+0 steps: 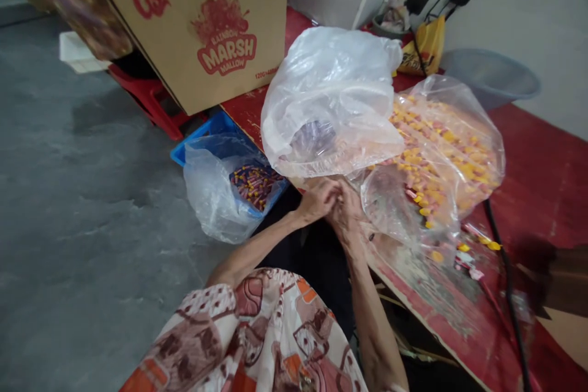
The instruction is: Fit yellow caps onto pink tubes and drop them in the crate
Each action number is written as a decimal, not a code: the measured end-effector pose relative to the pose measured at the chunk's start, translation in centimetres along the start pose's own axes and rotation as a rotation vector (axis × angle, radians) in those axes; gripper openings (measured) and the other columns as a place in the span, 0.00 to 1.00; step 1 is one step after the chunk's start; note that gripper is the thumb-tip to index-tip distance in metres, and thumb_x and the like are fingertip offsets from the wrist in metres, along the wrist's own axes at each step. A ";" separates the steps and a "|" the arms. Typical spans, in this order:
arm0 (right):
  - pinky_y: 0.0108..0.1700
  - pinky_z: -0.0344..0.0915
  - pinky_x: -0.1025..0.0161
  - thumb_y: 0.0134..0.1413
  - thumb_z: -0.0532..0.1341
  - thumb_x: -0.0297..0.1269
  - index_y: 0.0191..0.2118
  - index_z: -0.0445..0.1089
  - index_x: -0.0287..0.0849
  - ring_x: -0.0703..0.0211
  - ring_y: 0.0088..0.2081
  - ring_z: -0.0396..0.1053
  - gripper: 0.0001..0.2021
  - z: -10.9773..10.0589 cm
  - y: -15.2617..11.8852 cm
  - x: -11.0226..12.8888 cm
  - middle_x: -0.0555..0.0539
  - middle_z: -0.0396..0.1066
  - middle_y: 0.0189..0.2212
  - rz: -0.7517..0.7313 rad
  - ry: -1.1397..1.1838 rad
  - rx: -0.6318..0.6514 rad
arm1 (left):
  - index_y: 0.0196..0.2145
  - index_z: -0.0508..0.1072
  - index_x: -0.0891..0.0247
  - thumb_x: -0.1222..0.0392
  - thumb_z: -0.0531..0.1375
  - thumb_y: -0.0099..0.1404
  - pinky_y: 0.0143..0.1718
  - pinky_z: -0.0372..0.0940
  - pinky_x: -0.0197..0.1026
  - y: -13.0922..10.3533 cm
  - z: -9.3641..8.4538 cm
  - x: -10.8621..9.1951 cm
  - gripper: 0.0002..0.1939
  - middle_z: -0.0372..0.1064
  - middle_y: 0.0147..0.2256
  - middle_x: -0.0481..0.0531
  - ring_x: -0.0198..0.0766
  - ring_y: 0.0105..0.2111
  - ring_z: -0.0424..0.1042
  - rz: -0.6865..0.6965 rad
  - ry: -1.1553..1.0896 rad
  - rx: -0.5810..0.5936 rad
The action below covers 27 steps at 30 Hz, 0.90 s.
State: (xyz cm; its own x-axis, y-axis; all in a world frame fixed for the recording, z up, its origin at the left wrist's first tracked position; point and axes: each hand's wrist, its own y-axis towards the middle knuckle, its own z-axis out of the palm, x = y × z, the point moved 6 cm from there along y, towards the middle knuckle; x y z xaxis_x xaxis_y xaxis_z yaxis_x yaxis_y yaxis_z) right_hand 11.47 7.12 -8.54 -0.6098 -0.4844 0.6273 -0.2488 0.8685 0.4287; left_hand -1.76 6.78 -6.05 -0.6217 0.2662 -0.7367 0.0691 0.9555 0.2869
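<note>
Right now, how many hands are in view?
2: the left hand and the right hand, close together at the edge of the red table, before the translucent bag. No other hand shows.

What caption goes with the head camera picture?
Left hand and right hand meet by a red table, near plastic bags.

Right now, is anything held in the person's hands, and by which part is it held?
It cannot be told: the bare left hand and right hand meet, curled together, hiding anything between them.
</note>
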 end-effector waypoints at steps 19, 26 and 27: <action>0.71 0.71 0.37 0.74 0.52 0.31 0.59 0.81 0.41 0.37 0.62 0.75 0.21 -8.8 3.8 -11.6 0.29 0.80 0.60 0.283 -0.237 -0.346 | 0.53 0.77 0.59 0.61 0.52 0.83 0.70 0.76 0.58 -5.8 -14.5 11.4 0.13 0.77 0.55 0.67 0.58 0.62 0.79 -0.347 0.318 -0.513; 0.66 0.67 0.46 0.80 0.55 0.35 0.66 0.77 0.37 0.41 0.62 0.70 0.20 -13.5 7.5 -20.3 0.26 0.76 0.63 0.470 -0.426 -0.246 | 0.76 0.66 0.67 0.53 0.63 0.87 0.80 0.65 0.68 7.9 -8.7 10.1 0.27 0.69 0.70 0.72 0.63 0.75 0.69 -0.143 0.159 -0.387; 0.66 0.66 0.46 0.81 0.55 0.36 0.63 0.78 0.38 0.42 0.61 0.70 0.18 -13.4 7.8 -20.5 0.27 0.77 0.61 0.434 -0.433 -0.228 | 0.76 0.66 0.68 0.54 0.65 0.87 0.81 0.63 0.72 9.4 -8.2 10.6 0.29 0.68 0.71 0.73 0.66 0.76 0.67 -0.165 0.154 -0.372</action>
State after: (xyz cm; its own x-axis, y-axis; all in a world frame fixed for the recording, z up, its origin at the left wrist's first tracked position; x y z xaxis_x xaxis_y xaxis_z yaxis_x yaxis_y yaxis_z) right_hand 32.15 22.43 -9.32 -0.8785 0.0331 0.4766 0.2252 0.9085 0.3521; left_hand -14.08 17.57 -6.18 -0.7119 0.0647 -0.6993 -0.3094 0.8651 0.3949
